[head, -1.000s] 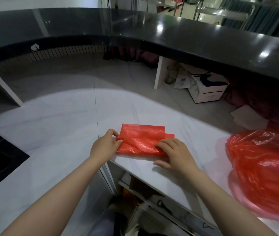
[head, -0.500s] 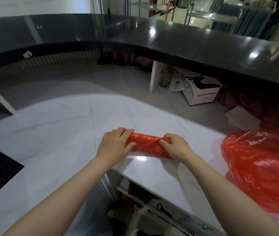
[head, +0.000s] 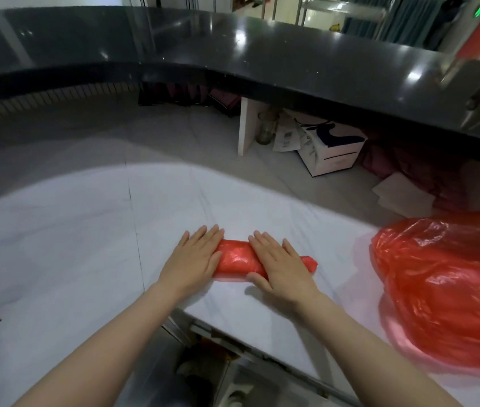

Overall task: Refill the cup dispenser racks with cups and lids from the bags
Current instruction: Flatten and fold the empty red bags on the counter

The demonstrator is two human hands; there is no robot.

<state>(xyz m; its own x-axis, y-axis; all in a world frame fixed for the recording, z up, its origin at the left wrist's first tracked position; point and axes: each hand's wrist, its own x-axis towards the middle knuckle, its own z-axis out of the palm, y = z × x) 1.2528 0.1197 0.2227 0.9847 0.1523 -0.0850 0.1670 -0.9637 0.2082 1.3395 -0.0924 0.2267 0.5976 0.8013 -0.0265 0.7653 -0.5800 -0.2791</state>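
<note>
Near the front edge of the white desk (head: 71, 230), where it steps back around the open gap below you, lies the folded red bag (head: 234, 261), pressed into a narrow strip running left to right. Your left hand (head: 194, 259) lies flat on the strip's left end, fingers straight and close together, pointing away from you, the thumb alongside the plastic. Your right hand (head: 282, 265) lies flat on the right half, fingers straight too, its thumb at the near edge of the strip. Neither hand is curled round anything; both are spread and pressing down. Between your two hands a short stretch of glossy red plastic shows, and a small tip of it pokes out past the outer side of your right hand.

Well apart from that, at the right edge of the desk, sits a larger red bag (head: 450, 289), crumpled and bulging, partly cut off by the picture's edge; what it holds cannot be told. Along the far side the raised black counter (head: 233, 51) curves over the desk. Under it, toward the far right, stand a white carton (head: 332, 154), a glass jar (head: 265, 127) just beside a white support panel, and some loose papers
</note>
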